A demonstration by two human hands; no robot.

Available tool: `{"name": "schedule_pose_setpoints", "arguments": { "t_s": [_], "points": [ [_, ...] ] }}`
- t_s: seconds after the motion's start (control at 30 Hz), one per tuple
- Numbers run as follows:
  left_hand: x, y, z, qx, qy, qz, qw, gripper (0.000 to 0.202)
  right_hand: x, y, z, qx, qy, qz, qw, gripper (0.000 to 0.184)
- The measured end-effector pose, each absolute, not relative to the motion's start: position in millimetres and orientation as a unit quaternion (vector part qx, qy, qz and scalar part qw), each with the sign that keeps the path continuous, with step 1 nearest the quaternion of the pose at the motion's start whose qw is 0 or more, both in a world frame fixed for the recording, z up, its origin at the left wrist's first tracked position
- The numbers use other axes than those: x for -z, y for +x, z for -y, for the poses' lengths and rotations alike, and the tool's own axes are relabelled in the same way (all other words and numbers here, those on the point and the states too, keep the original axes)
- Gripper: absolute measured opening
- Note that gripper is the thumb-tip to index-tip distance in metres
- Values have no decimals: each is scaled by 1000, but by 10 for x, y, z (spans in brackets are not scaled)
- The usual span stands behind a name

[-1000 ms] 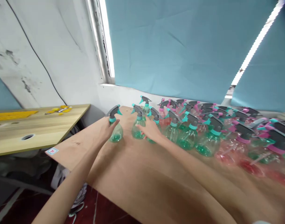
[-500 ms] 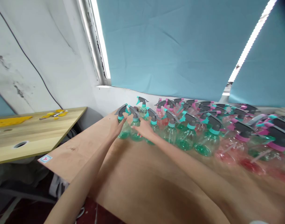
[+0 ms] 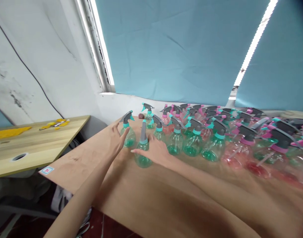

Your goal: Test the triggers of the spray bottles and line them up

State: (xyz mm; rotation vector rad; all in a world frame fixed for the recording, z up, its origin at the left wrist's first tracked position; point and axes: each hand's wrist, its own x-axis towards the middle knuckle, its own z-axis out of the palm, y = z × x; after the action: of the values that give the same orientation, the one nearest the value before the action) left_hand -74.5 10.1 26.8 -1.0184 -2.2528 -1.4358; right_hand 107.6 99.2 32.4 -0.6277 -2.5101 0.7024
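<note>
In the head view, my right hand (image 3: 157, 150) grips a clear green spray bottle (image 3: 143, 160) from its right side. The thumb lies across the front of the bottle, and its grey head points away from me. My left hand (image 3: 116, 140) is at the left, fingers apart, beside another green spray bottle (image 3: 129, 140) with a teal collar; its thumb overlaps that bottle's left edge. Both bottles are upright on the wooden table (image 3: 131, 195). Just behind my right hand is a further green spray bottle (image 3: 159, 133), partly covered by the hand.
Several green and pink spray bottles (image 3: 193, 145) stand packed along the right and back. A small dark reddish object (image 3: 140, 116) lies near the wall. Another table (image 3: 42, 145) at the left holds yellow pieces (image 3: 54, 124). Blue sheeting (image 3: 176, 56) covers the window.
My right hand has brought its spray bottle nearer to me and turned it, so the head now points away. My left hand's fingers have spread beside the leftmost bottle. The view has shifted slightly.
</note>
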Motion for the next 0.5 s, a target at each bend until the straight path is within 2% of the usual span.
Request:
{"name": "schedule_pose_setpoints", "arguments": {
  "t_s": [0.1, 0.2, 0.27, 0.4, 0.5],
  "points": [
    [-270, -368, 119, 493, -375, 759, 199, 55, -319, 1282, -983, -240, -225, 916, 229, 72],
    [-258, 83, 254, 480, -452, 727, 191, 44, -322, 1496, -971, -249, -223, 919, 210, 64],
    [-246, 366, 248, 464, -515, 706, 146, 46, -319, 1651, -954, -235, -218, 924, 210, 55],
    [-292, 844, 59, 459, -578, 674, -39, 70, -300, 1983, -922, -173, -217, 936, 217, 38],
    [-410, 1135, -112, 499, -569, 644, -114, 65, -284, 2232, -927, -150, -245, 932, 219, 42]
  ]
}}
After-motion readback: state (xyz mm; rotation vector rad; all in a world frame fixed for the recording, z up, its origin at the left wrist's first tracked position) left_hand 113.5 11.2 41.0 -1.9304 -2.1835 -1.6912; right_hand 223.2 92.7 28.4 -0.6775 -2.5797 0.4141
